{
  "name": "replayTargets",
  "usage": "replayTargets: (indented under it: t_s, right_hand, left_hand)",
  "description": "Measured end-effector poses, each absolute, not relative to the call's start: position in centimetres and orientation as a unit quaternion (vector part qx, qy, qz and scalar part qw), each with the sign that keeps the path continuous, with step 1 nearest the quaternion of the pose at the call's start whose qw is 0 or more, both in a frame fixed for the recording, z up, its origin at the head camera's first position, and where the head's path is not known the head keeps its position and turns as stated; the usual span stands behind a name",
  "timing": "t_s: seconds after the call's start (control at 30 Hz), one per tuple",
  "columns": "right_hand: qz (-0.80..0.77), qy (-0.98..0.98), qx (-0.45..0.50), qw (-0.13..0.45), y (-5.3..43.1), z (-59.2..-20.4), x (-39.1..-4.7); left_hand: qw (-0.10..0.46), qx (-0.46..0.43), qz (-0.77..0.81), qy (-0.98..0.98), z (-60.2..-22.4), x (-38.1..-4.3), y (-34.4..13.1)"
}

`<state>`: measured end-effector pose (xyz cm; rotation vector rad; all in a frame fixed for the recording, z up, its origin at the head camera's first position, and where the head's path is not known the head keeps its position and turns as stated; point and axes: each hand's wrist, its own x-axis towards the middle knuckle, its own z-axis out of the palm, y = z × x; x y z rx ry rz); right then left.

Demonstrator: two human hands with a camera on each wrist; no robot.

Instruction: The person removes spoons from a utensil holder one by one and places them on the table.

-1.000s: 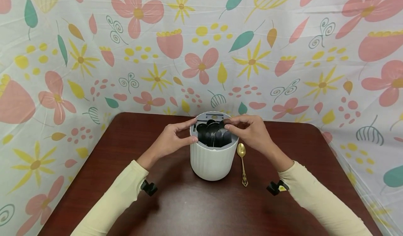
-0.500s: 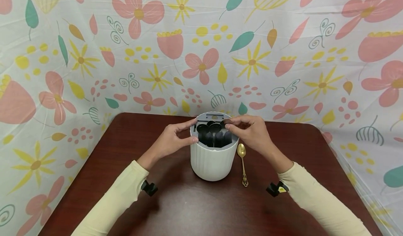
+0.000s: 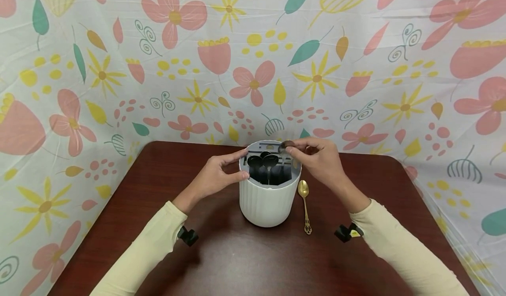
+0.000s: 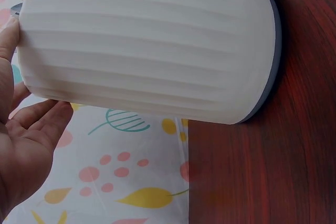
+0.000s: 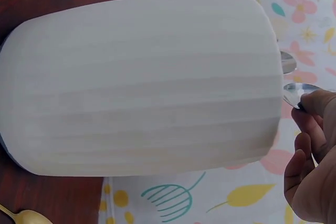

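A white ribbed cutlery holder (image 3: 264, 206) with a grey slotted top stands on the table. Several spoons (image 3: 270, 160) stand in it, dark bowls up in the head view. My left hand (image 3: 216, 171) holds its left side, thumb and fingertips on the rim; from the left wrist, other fingers (image 4: 59, 116) lie along the wall. Over the right back of the rim, my right hand (image 3: 319, 156) pinches a silver spoon (image 5: 300, 94) by its bowl between thumb and fingers. This bowl sits higher than the others, its handle reaching down toward the slots.
A gold spoon (image 3: 303, 189) with an ornate handle lies on the table right of the holder. The dark reddish wooden table (image 3: 237, 261) ends close behind the holder, where a flower-patterned cloth (image 3: 253, 41) hangs.
My right hand has risen slightly, lifting the pinched spoon away from the cluster of bowls, and more of the grey slotted top shows. My left hand keeps its place on the rim.
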<state>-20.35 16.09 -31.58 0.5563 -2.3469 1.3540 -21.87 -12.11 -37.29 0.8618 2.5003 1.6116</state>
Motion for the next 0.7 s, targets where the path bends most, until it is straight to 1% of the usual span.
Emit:
replayTargets:
  t_s: [0.13, 0.3, 0.47, 0.7]
  right_hand:
    - [0.484, -0.825, 0.206, 0.206, 16.3, -31.0, -20.5]
    - [0.492, -0.81, 0.22, 0.231, 16.5, -29.9, -20.7]
    - [0.508, -0.799, 0.217, 0.239, 16.5, -28.6, -20.5]
    - [0.533, -0.768, 0.239, 0.262, 16.5, -27.0, -20.9]
  left_hand:
    - [0.017, 0.278, 0.522, 0.806, -38.0, -22.3, -12.1]
    - [0.027, 0.275, 0.525, 0.805, -36.4, -21.2, -11.8]
    - [0.03, 0.277, 0.522, 0.806, -36.1, -21.1, -11.9]
    - [0.032, 0.274, 0.522, 0.807, -36.0, -21.1, -12.0]
